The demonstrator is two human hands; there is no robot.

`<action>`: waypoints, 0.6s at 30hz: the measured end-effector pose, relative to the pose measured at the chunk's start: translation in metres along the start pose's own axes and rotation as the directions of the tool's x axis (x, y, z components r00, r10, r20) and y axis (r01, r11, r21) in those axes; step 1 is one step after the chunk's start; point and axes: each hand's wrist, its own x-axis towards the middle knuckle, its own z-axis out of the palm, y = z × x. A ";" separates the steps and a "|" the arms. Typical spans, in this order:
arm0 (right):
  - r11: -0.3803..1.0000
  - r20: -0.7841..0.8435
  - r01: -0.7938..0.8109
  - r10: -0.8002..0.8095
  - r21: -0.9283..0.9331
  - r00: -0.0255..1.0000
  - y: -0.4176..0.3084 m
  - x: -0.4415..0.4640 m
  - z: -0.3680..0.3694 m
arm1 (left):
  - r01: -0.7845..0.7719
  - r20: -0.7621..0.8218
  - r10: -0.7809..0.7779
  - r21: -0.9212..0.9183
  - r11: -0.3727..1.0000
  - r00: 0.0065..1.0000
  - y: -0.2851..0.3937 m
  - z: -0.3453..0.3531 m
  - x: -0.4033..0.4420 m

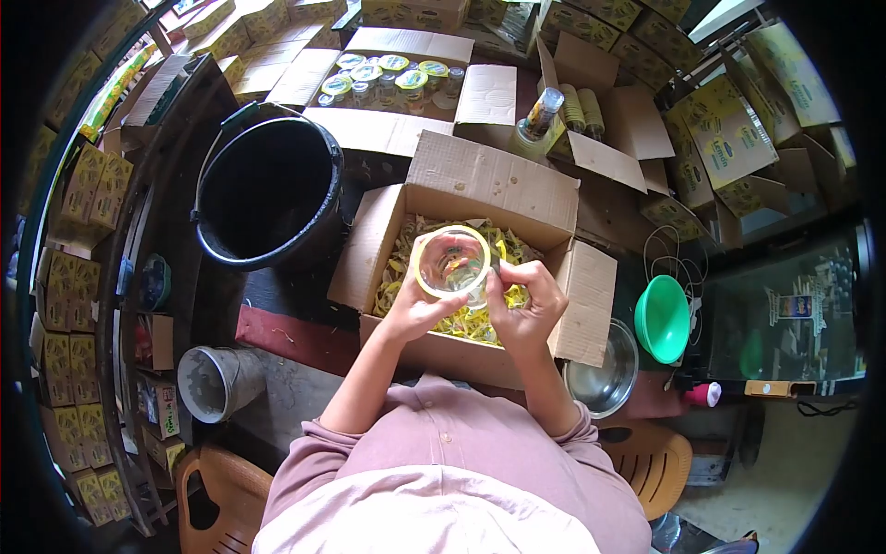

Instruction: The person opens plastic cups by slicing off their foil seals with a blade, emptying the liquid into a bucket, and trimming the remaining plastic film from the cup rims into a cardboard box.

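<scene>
Clear cup [452,266], held between left hand [417,300] and pinching right hand [524,300]; yellow-rimmed mouth faces the camera, long axis toward the viewer.

Left hand [420,300] holds clear cup with yellow rim [452,261], mouth facing the camera, above open cardboard box [494,175]. Right hand [526,300] at the cup's right side, fingers and thumb pinched together by the rim. Box contains yellow and pale strips [475,325]. Black bucket [268,189] left of box, grey bucket [219,383] nearer the person. Green bowl [663,319] on right, metal bowl [604,369] beside box's near right corner. Behind: open carton [388,127] with lidded cups [392,72], clear container [543,113] near another open carton [591,138]. Stacked yellow boxes [78,365] along left.
</scene>
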 end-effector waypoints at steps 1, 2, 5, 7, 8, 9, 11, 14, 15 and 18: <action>1.000 0.003 -0.001 0.001 0.002 1.000 -0.001 0.000 0.001 | -0.012 0.001 0.012 0.033 0.999 1.000 0.000 0.001 0.000; 1.000 0.005 -0.003 0.003 0.004 1.000 -0.002 -0.001 0.001 | -0.023 0.003 0.023 0.066 0.998 1.000 0.000 0.002 0.000; 1.000 -0.024 -0.001 0.001 -0.004 1.000 -0.005 -0.003 0.000 | -0.049 0.006 0.049 0.126 0.991 0.999 0.000 0.004 0.001; 1.000 -0.041 0.002 -0.002 -0.011 0.999 -0.006 -0.004 0.001 | -0.054 -0.001 0.055 0.120 0.991 0.998 0.001 0.005 0.001; 1.000 -0.042 0.004 -0.005 -0.013 0.999 -0.007 -0.004 0.001 | -0.053 0.002 0.053 0.125 0.991 0.999 0.000 0.006 0.001; 1.000 -0.043 0.006 -0.007 -0.016 0.999 -0.007 -0.004 0.000 | -0.051 0.006 0.051 0.131 0.990 0.999 0.000 0.006 0.001; 0.998 -0.052 0.050 -0.051 -0.028 0.997 -0.005 -0.003 0.002 | -0.051 0.013 0.050 0.141 0.989 0.999 0.000 0.006 0.001; 0.997 -0.084 0.074 -0.077 -0.032 0.994 -0.005 -0.003 0.003 | -0.041 0.005 0.040 0.127 0.991 0.999 0.001 0.006 0.000; 0.997 -0.097 0.076 -0.078 -0.031 0.992 -0.005 -0.003 0.004 | -0.028 -0.010 0.030 0.104 0.994 1.000 0.001 0.006 0.000; 0.997 -0.087 0.074 -0.074 -0.003 0.993 -0.008 -0.002 0.002 | -0.013 -0.029 0.015 0.062 0.998 0.999 0.005 0.006 -0.001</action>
